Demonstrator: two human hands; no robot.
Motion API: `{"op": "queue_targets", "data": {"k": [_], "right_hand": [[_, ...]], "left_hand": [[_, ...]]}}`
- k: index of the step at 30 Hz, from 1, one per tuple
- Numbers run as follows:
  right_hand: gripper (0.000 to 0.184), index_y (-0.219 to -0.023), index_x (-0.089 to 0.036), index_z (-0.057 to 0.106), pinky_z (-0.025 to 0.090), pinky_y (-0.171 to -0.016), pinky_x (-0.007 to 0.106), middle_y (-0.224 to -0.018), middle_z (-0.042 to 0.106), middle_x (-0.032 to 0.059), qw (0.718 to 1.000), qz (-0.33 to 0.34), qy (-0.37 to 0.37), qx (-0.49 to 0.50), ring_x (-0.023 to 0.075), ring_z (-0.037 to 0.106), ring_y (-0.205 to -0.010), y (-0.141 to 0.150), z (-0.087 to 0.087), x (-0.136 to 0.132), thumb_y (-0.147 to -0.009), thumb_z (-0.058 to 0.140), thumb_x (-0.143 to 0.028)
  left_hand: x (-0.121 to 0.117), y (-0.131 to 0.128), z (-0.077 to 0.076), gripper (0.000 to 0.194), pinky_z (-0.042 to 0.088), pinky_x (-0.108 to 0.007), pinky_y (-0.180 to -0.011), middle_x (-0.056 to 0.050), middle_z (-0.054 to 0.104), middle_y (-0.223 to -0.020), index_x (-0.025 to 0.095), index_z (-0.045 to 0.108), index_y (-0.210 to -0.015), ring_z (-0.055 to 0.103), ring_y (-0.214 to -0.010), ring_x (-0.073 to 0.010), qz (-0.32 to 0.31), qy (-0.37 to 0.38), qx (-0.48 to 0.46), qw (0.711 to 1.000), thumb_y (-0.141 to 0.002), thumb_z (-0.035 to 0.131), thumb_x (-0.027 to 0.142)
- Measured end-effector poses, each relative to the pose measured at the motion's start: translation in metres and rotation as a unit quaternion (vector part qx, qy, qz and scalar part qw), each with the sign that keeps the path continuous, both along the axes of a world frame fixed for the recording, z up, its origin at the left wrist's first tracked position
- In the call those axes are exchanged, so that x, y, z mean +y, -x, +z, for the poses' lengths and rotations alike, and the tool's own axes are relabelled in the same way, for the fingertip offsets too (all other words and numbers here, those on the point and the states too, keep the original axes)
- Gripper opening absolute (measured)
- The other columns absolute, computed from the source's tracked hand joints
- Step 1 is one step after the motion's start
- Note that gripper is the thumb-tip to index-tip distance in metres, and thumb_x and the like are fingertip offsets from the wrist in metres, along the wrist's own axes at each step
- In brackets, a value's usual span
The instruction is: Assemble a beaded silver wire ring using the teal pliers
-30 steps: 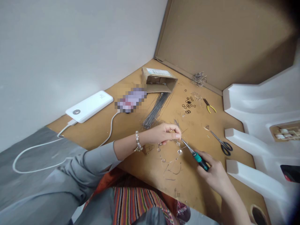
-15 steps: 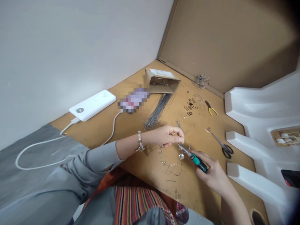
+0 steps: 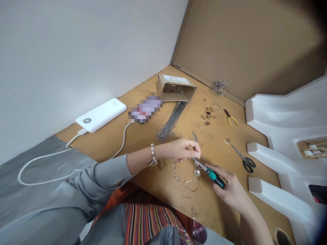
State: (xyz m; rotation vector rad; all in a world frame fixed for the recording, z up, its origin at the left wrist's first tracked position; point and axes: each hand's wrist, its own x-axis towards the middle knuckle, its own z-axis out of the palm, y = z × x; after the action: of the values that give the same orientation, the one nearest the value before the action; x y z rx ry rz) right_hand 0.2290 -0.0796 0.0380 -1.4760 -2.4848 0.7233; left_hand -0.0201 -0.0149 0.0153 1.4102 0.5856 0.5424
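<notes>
While the left hand (image 3: 190, 149) pinches the beaded wire (image 3: 197, 173) between thumb and fingers, just below and right of the frame's centre, the right hand (image 3: 228, 185) grasps the green-handled pliers (image 3: 216, 177), whose tips reach the left fingertips; the exact contact is too small to tell. Good practice here probably means pinching close to the tips, squeezing gently, and keeping the clear beads out of the bite. Beyond the left hand, a bundle of grey wires (image 3: 170, 122) runs up toward a cardboard box (image 3: 177, 79) at upper centre. Its mouth faces the viewer, and a few small clear pieces show inside the shadowed interior. At right, a recess in the white moulding (image 3: 260, 149) contains pale, unidentifiable objects.
</notes>
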Motion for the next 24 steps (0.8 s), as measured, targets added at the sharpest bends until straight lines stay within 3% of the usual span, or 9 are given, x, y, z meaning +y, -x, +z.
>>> {"op": "queue_targets", "data": {"k": [16,20,24], "right_hand": [[0.031,-0.108,-0.017,0.064,0.054,-0.079,0.03,-0.1,0.071,0.0099,0.999,-0.018,-0.039,-0.026,0.0194,0.069,-0.087,0.001,-0.004,-0.002,-0.082,0.048,-0.02],[0.034,-0.116,-0.018,0.06,0.053,-0.083,0.032,-0.11,0.068,0.0109,0.999,-0.017,-0.029,-0.028,0.0196,0.067,-0.094,0.002,-0.004,-0.001,-0.083,0.05,-0.024],[0.039,-0.122,-0.02,0.055,0.052,-0.086,0.032,-0.118,0.064,0.0105,0.998,-0.041,-0.025,-0.044,0.0203,0.065,-0.101,-0.007,-0.009,-0.002,-0.084,0.049,-0.028]], "left_hand": [[-0.002,0.0,0.005,0.019,0.03,-0.018,-0.043,0.008,0.043,-0.052,0.016,0.058,-0.084,0.039,-0.04,-0.004,0.026,-0.007,0.012,1.0,-0.085,0.054,0.035],[-0.002,-0.001,0.005,0.021,0.031,-0.018,-0.042,0.008,0.042,-0.052,0.016,0.058,-0.083,0.039,-0.04,-0.004,0.036,0.0,0.018,0.999,-0.084,0.055,0.037],[0.0,-0.001,0.005,0.021,0.032,-0.017,-0.041,0.007,0.046,-0.057,0.016,0.057,-0.083,0.039,-0.04,-0.0034,0.086,0.002,0.017,0.996,-0.084,0.054,0.037]]}}
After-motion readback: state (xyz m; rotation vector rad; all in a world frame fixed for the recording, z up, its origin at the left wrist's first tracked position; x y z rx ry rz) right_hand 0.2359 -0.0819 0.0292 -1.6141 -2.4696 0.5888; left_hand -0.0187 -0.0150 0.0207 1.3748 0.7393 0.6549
